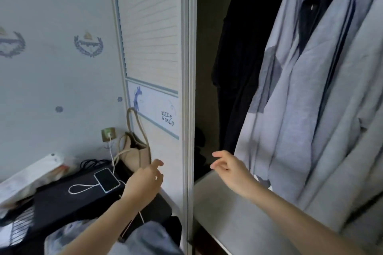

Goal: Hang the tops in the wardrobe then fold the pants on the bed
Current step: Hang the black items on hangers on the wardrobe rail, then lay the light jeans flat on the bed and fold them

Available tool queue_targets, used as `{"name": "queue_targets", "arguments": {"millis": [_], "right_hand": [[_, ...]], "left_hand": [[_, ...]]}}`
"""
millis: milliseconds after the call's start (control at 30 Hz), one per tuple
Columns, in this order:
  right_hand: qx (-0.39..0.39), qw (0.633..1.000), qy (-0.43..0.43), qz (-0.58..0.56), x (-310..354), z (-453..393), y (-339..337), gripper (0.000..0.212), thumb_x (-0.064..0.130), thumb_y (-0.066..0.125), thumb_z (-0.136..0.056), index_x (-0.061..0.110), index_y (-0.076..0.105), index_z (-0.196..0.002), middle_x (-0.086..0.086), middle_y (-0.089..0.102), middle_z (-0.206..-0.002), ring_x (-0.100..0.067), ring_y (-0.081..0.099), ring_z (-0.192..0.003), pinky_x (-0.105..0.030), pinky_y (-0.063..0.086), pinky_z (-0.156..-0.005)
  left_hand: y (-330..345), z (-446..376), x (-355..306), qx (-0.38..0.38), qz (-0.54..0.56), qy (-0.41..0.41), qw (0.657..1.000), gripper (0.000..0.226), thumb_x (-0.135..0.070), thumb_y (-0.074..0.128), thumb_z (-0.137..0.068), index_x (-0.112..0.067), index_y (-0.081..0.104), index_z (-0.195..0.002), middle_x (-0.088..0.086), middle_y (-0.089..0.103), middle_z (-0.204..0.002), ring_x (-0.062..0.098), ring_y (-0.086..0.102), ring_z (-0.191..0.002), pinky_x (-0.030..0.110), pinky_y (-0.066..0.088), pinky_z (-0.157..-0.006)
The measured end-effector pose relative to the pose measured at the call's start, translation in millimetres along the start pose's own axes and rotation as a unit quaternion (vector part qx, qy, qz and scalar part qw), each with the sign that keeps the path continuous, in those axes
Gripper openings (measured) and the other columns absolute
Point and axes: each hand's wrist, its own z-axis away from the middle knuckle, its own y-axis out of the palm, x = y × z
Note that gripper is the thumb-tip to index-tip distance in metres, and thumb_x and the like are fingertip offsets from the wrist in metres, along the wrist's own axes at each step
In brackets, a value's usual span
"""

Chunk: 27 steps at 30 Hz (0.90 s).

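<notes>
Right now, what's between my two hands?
In the head view, the pale upright edge of the wardrobe door stands between the left hand and the right hand. Both hands are empty, fingers loosely spread.

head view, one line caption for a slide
Both empty hands, left and right, reach toward the open wardrobe of hanging tops.

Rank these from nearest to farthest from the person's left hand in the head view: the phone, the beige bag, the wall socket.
From the left hand:
1. Beige bag, just up and left of the hand, against the wardrobe door.
2. Phone, further left, lying on the black case.
3. Wall socket, up on the wall, farthest.
</notes>
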Motion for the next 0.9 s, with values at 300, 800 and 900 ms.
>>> {"name": "queue_targets", "arguments": {"millis": [300,800,900], "right_hand": [[0.213,0.975,0.055,0.012,-22,16,175,0.033,0.022,0.05,-0.096,0.012,0.049,-0.128,0.01,0.058,-0.086,-0.014,0.06,-0.089,-0.025,0.047,-0.081],[0.154,0.928,0.241,0.238,-47,31,279,0.083,0.076,0.053,-0.074,0.008,0.044,-0.12,-0.008,0.053,-0.121,-0.029,0.05,-0.115,-0.034,0.043,-0.086],[0.17,0.946,0.231,0.154,-58,36,276,0.072,0.067,0.065,-0.073,0.009,0.047,-0.111,-0.003,0.051,-0.111,-0.022,0.05,-0.107,-0.029,0.043,-0.084]], "left_hand": [[47,109,145,0.12,0.031,-0.213,0.969,0.017,-0.021,0.056,-0.094,-0.026,0.052,-0.11,0.004,0.068,-0.106,0.022,0.064,-0.102,0.023,0.044,-0.074],[64,142,174,0.139,0.116,-0.348,0.92,0.053,-0.062,0.057,-0.086,-0.018,0.061,-0.058,-0.003,0.058,-0.064,0.014,0.06,-0.066,0.026,0.042,-0.054],[67,135,176,0.124,0.128,-0.357,0.917,0.065,-0.049,0.065,-0.087,-0.016,0.04,-0.038,-0.006,0.038,-0.035,0.009,0.044,-0.044,0.021,0.025,-0.042]]}}
